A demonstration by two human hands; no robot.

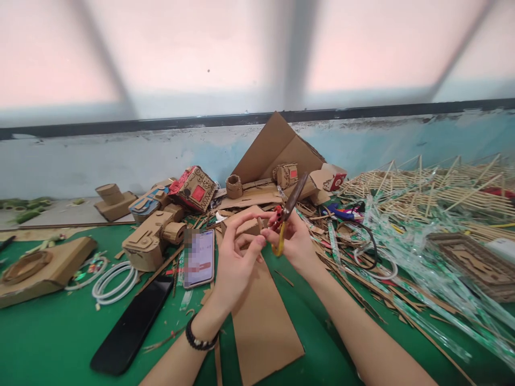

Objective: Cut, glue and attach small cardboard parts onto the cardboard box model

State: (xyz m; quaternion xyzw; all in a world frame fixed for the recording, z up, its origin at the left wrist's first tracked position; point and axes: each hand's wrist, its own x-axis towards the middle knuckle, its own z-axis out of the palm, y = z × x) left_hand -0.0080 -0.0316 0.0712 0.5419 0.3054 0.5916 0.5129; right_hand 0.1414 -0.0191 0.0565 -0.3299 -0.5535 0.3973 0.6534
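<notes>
My left hand (239,252), with a dark beaded bracelet at its wrist, has thumb and fingers curled in a pinch at a small brown cardboard piece (260,223). Opposite it, my right hand (296,244) is closed around scissors (295,197) with yellow and red handles, their dark blades pointing up and away. The fingertips of my right hand meet the small piece too, which they partly hide. Beneath both hands a long cardboard strip (265,321) lies on the green table (317,338).
Left of my hands are a phone (200,260), a black flat object (132,324), white coiled tubing (115,283) and a cardboard camera model (148,241). Behind stands a folded cardboard sheet (277,147). Thin wooden sticks (426,179) and clear plastic strips (402,279) crowd the right.
</notes>
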